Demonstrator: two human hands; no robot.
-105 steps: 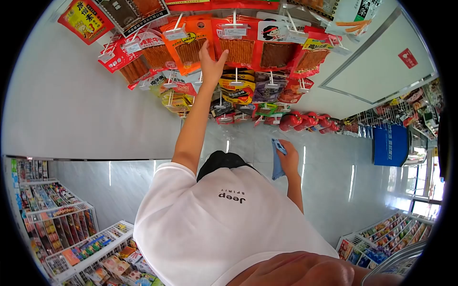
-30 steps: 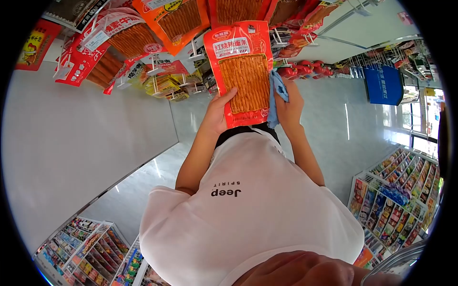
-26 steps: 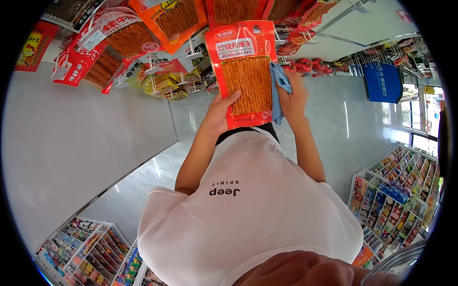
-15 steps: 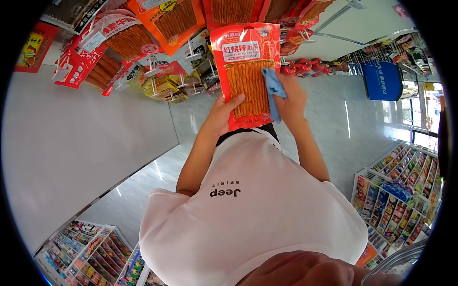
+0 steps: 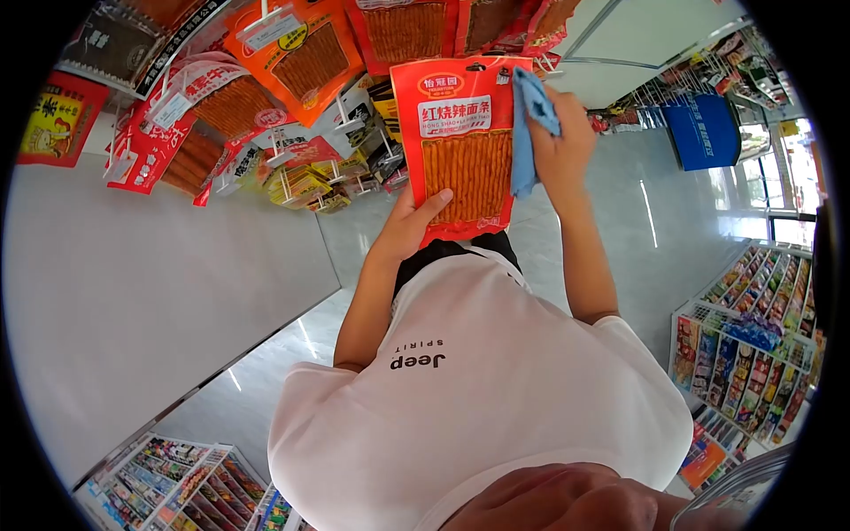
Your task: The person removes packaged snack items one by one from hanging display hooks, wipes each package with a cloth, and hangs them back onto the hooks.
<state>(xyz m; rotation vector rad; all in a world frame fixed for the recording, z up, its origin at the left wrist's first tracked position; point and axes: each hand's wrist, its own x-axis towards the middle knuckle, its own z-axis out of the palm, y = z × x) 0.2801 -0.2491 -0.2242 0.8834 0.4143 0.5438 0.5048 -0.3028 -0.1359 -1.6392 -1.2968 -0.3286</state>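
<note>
A red snack packet (image 5: 465, 168) with a clear window showing brown strips is held upright in front of my body. My left hand (image 5: 409, 228) grips its lower left edge, thumb across the front and the other fingers hidden behind. My right hand (image 5: 564, 142) is closed on a blue cloth (image 5: 524, 133). The cloth lies along the packet's upper right edge and hangs down beside it. Just beyond the packet, similar packets hang on the display, among them an orange one (image 5: 310, 66) and a red one (image 5: 403, 35).
Hooks with price tags stick out at the upper left, holding small yellow packets (image 5: 297, 181) and other bags. A pale panel (image 5: 168, 301) stands on the left. Shelves of goods (image 5: 744, 345) are at the lower right, and a blue box-like stand (image 5: 701, 131) is farther off.
My right hand has moved up along the packet's right edge with the cloth, from its middle to the top corner. The left hand keeps its hold on the packet.
</note>
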